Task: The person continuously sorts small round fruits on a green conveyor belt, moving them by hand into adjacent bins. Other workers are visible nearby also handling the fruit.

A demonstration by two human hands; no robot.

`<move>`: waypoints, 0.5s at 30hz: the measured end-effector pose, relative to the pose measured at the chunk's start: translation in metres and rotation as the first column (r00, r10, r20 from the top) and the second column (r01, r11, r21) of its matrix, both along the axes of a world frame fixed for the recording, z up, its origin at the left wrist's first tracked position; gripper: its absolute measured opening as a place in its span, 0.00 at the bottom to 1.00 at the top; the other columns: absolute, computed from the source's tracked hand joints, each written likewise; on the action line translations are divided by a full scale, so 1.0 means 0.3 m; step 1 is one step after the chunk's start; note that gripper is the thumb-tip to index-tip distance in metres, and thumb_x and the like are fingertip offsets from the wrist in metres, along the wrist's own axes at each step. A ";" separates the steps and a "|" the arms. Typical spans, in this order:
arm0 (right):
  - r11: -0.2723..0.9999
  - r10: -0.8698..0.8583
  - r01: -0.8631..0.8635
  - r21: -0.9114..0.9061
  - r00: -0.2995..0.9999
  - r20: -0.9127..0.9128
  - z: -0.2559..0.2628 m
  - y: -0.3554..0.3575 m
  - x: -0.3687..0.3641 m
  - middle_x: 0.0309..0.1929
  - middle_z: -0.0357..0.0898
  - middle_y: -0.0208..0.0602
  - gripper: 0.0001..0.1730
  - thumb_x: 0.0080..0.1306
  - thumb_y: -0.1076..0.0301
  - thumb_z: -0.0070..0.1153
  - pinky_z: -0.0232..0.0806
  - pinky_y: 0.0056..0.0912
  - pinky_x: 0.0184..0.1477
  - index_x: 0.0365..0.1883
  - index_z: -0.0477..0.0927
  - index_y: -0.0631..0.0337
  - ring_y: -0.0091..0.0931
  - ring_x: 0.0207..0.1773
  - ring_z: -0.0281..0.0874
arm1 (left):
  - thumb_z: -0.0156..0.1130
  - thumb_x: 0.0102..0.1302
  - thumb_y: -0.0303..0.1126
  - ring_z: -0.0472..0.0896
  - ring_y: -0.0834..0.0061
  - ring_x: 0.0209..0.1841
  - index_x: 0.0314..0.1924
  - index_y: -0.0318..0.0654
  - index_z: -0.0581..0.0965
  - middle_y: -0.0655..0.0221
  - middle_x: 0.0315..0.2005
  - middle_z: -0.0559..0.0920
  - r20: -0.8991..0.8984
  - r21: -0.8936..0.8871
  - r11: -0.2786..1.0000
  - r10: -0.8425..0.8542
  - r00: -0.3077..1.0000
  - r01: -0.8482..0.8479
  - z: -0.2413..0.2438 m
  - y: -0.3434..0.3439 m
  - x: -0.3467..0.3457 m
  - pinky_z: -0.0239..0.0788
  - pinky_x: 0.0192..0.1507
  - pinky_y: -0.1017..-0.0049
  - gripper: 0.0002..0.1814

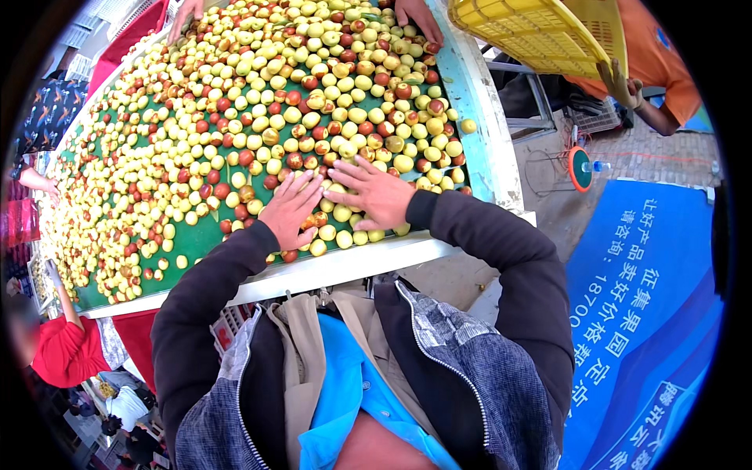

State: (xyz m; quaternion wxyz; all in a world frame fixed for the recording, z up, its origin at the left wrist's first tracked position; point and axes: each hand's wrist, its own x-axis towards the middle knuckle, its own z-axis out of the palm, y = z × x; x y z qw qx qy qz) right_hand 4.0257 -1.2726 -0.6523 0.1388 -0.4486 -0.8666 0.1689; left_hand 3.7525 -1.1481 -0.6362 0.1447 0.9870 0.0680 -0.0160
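Observation:
Yellow-green and red-brown jujubes (252,94) lie thickly over a green conveyor belt (188,218) in front of me. My left hand (292,207) rests palm down on fruit near the belt's white front rail (352,262), its fingers spread. Just to its right, my right hand (375,194) also lies flat over jujubes, fingers apart and pointing left. The fingertips of both hands are close together. Neither hand grips anything. Fruit beneath the palms is hidden.
Across the belt are another person's hands (418,20). At right, a gloved person holds a yellow plastic crate (529,35). A blue banner with writing (623,329) spreads beside me. A person in a red top (67,352) works at the left end.

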 end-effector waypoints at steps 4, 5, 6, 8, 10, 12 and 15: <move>0.997 -0.040 0.037 0.074 0.998 0.042 -0.052 0.050 0.039 0.86 0.54 0.46 0.49 0.68 0.39 0.62 0.40 0.66 0.85 0.82 0.65 0.51 0.46 0.89 0.45 | 0.73 0.59 0.48 0.50 0.44 0.85 0.77 0.33 0.65 0.49 0.82 0.57 -0.017 0.047 0.997 0.066 0.998 -0.065 0.016 -0.007 -0.018 0.41 0.83 0.42 0.50; 0.995 -0.044 0.039 0.088 0.998 0.048 -0.062 0.059 0.055 0.86 0.54 0.46 0.47 0.68 0.39 0.62 0.41 0.65 0.85 0.81 0.66 0.49 0.45 0.89 0.46 | 0.74 0.59 0.47 0.49 0.42 0.84 0.78 0.33 0.65 0.49 0.82 0.56 -0.013 0.043 0.995 0.091 0.996 -0.091 0.018 -0.009 -0.022 0.41 0.83 0.42 0.51; 0.993 -0.039 0.033 0.115 0.998 0.046 -0.073 0.070 0.069 0.86 0.55 0.46 0.47 0.68 0.39 0.61 0.41 0.64 0.85 0.82 0.66 0.48 0.45 0.89 0.47 | 0.75 0.60 0.51 0.47 0.40 0.85 0.80 0.34 0.60 0.45 0.82 0.52 -0.056 0.089 0.991 0.105 0.993 -0.100 0.016 -0.007 -0.029 0.42 0.83 0.43 0.56; 0.987 -0.028 0.022 0.158 0.999 0.035 -0.093 0.079 0.103 0.86 0.55 0.47 0.47 0.70 0.37 0.60 0.40 0.63 0.86 0.82 0.65 0.44 0.44 0.89 0.47 | 0.75 0.61 0.53 0.47 0.40 0.85 0.82 0.34 0.57 0.42 0.82 0.50 -0.059 0.069 0.979 0.196 0.979 -0.192 0.007 -0.004 -0.034 0.41 0.83 0.44 0.57; 0.985 -0.048 0.045 0.164 0.999 0.018 -0.104 0.097 0.136 0.85 0.55 0.47 0.48 0.70 0.35 0.58 0.39 0.62 0.86 0.83 0.64 0.47 0.44 0.89 0.47 | 0.73 0.64 0.54 0.46 0.38 0.84 0.83 0.33 0.52 0.38 0.82 0.47 -0.055 0.057 0.966 0.256 0.965 -0.253 -0.005 0.001 -0.036 0.41 0.83 0.45 0.59; 0.980 -0.082 0.080 0.184 0.997 0.001 -0.115 0.115 0.172 0.85 0.55 0.48 0.49 0.70 0.34 0.57 0.38 0.61 0.86 0.82 0.64 0.51 0.45 0.89 0.47 | 0.71 0.65 0.57 0.46 0.40 0.85 0.83 0.31 0.51 0.38 0.82 0.48 -0.034 0.072 0.953 0.298 0.954 -0.295 -0.024 -0.002 -0.008 0.39 0.84 0.46 0.60; 0.974 -0.129 0.115 0.194 0.990 0.065 -0.109 0.129 0.221 0.86 0.55 0.48 0.48 0.72 0.32 0.55 0.39 0.60 0.86 0.82 0.66 0.51 0.45 0.89 0.47 | 0.68 0.69 0.56 0.46 0.39 0.85 0.82 0.28 0.50 0.37 0.82 0.47 0.039 0.068 0.926 0.370 0.928 -0.372 -0.054 -0.011 0.051 0.39 0.84 0.47 0.57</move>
